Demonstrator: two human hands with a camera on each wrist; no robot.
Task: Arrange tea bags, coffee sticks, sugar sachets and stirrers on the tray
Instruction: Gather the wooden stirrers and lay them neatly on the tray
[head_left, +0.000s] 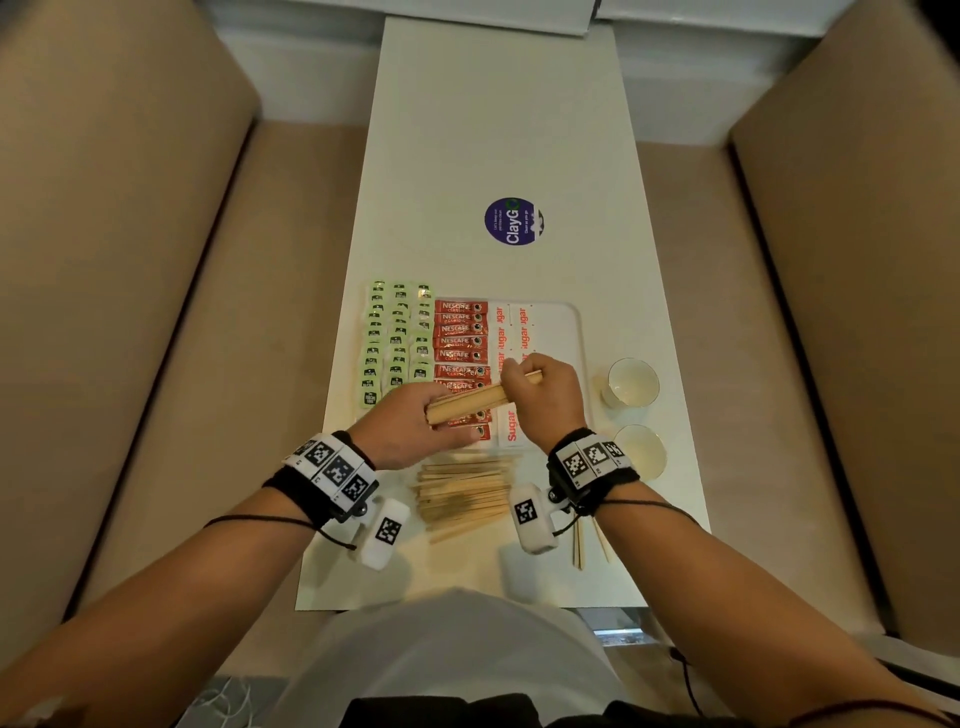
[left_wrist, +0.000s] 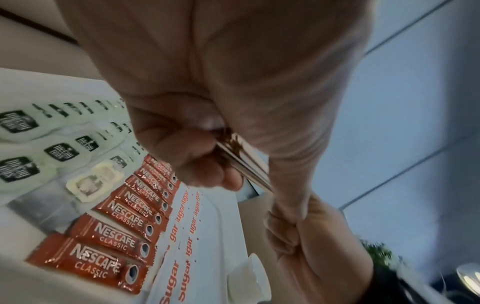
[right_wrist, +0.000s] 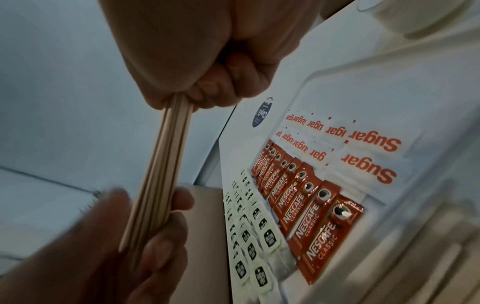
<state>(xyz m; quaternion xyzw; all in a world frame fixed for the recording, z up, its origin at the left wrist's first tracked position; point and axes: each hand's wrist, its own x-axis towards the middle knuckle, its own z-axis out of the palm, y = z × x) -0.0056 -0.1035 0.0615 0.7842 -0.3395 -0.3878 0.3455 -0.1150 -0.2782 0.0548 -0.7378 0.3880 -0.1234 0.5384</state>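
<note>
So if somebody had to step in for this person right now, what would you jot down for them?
Left hand and right hand both grip one bundle of wooden stirrers, held above the tray.
Done: tea bags, coffee sticks and sugar sachets lie in rows on the tray.
Left: set the bundle on the tray's bare right part, then the loose stirrers lying on the table nearer the person.
Two cups stand right of the tray.
</note>
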